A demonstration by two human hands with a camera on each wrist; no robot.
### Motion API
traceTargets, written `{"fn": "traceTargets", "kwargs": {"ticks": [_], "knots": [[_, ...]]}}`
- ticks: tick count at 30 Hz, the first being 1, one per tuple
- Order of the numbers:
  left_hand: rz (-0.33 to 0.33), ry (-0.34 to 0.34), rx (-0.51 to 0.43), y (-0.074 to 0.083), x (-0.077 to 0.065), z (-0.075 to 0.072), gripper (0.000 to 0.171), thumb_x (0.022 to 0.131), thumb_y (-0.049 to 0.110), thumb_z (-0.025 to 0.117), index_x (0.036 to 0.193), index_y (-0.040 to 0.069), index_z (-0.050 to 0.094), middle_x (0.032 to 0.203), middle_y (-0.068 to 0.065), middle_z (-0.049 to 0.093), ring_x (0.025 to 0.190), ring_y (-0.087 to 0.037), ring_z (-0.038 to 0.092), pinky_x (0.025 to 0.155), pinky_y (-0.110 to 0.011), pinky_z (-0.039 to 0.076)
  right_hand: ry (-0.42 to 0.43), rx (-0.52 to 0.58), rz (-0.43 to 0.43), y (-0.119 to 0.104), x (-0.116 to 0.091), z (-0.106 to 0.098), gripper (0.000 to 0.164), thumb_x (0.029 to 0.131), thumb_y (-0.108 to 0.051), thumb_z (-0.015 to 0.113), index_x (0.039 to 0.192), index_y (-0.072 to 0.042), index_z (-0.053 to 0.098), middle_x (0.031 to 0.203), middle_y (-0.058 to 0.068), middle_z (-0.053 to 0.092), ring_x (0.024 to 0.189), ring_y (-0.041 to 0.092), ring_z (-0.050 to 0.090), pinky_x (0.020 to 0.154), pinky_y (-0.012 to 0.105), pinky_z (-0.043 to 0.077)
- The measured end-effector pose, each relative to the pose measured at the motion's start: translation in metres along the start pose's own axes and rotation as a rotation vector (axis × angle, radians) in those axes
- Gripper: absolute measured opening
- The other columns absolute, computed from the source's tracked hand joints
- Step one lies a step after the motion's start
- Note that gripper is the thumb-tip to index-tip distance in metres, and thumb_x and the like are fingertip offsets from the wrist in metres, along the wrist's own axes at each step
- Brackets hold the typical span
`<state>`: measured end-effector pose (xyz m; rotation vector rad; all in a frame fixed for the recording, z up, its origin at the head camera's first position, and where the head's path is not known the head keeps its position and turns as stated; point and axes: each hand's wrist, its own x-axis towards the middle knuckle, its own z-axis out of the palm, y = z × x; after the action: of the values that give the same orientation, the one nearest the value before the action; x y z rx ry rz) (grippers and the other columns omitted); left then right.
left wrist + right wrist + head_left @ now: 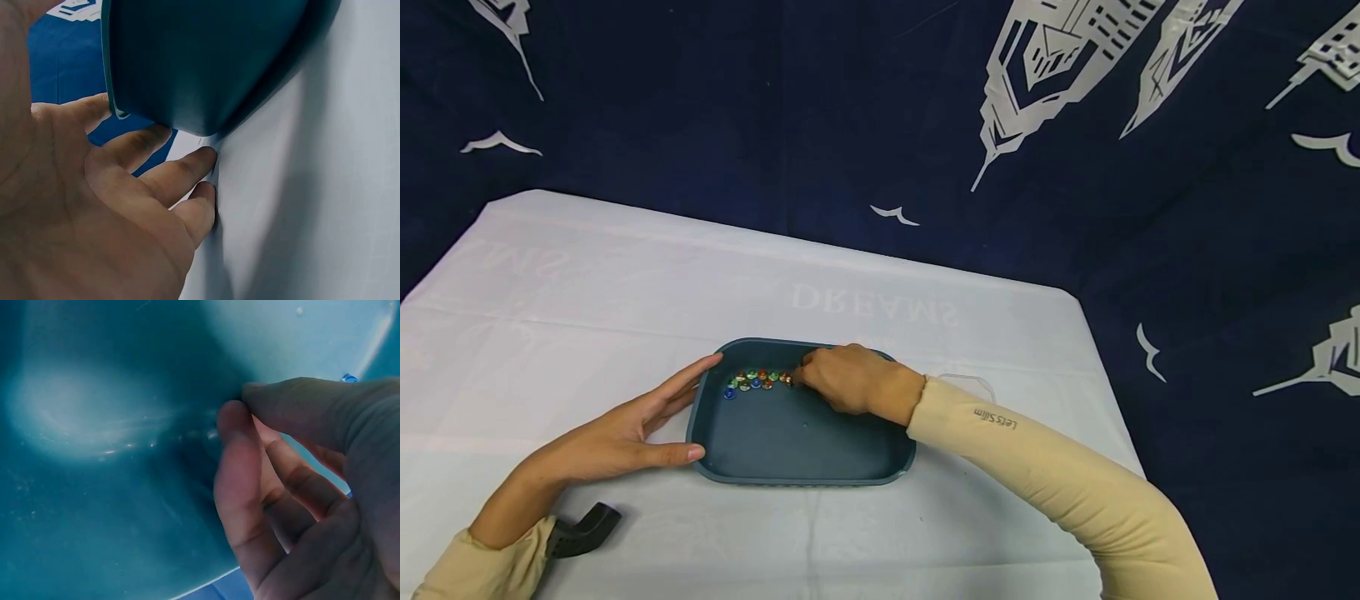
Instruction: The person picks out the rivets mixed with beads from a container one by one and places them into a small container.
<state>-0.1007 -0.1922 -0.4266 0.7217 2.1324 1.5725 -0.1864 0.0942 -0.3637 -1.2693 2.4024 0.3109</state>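
Observation:
A dark teal tray (805,454) rests on the white table. Toward its far left side lie several small round glass pieces (756,379) in blue, green and orange, roughly in two rows. My left hand (613,433) rests against the tray's left end, thumb at the near corner and index finger at the far one. In the left wrist view its other fingers (181,178) stretch beside the outer wall. Over the far half of the tray, my right hand (846,379) is curled at the right end of the rows. Its thumb and index tips (234,412) meet; nothing shows between them.
A clear plastic container or lid (973,385) lies right of the tray, partly behind my right sleeve. A black curved piece (583,532) sits at my left cuff. Behind the table hangs a dark blue cloth (700,108) with white building prints.

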Motion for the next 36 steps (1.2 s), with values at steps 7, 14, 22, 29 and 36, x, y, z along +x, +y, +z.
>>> {"fn": "traceTargets", "kwargs": {"ticks": [7,14,22,29,36], "knots": [[0.000,-0.002,-0.003,-0.0002,0.0000,0.0000,0.096,0.094,0.014,0.072,0.162,0.030,0.007,0.169,-0.008,0.000,0.146,-0.057,0.012,0.102,-0.004,0.026,0.042,-0.032,-0.006,0.0007,0.0013,0.0031,0.024,0.104,-0.012,0.054,0.118,-0.020,0.071,0.114,-0.001,0.069,0.090,0.012,0.066,0.077,0.031,0.057],[-0.009,0.003,0.008,0.0017,0.0000,0.0003,0.096,0.093,0.015,0.072,0.162,0.030,0.008,0.169,-0.009,0.001,0.146,-0.058,0.013,0.102,-0.005,0.027,0.067,-0.030,-0.021,0.0016,0.0006,0.0047,0.016,0.101,-0.009,0.060,0.099,-0.020,0.071,0.104,-0.004,0.068,0.072,0.010,0.058,0.065,0.028,0.052],[-0.013,0.008,0.009,0.0016,0.0001,0.0014,0.096,0.093,0.016,0.073,0.162,0.030,0.008,0.169,-0.010,0.001,0.146,-0.058,0.013,0.102,-0.004,0.027,0.083,-0.041,-0.035,0.0026,0.0010,0.0070,0.018,0.098,-0.005,0.062,0.091,-0.020,0.068,0.096,-0.005,0.065,0.068,0.010,0.054,0.063,0.027,0.049],[-0.012,0.010,-0.002,0.0003,0.0001,0.0013,0.096,0.093,0.015,0.073,0.162,0.030,0.008,0.169,-0.009,0.001,0.147,-0.056,0.013,0.102,-0.004,0.026,0.073,-0.059,-0.053,0.0029,0.0036,0.0088,0.017,0.098,-0.006,0.063,0.090,-0.020,0.069,0.098,-0.005,0.067,0.070,0.010,0.056,0.066,0.027,0.050],[-0.006,0.004,0.000,0.0008,0.0005,0.0010,0.095,0.094,0.015,0.072,0.162,0.030,0.008,0.169,-0.007,0.002,0.147,-0.056,0.013,0.102,-0.004,0.026,0.040,-0.076,-0.066,0.0027,0.0055,0.0094,0.018,0.097,-0.005,0.063,0.088,-0.020,0.068,0.095,-0.006,0.067,0.071,0.010,0.056,0.067,0.026,0.050]]}}
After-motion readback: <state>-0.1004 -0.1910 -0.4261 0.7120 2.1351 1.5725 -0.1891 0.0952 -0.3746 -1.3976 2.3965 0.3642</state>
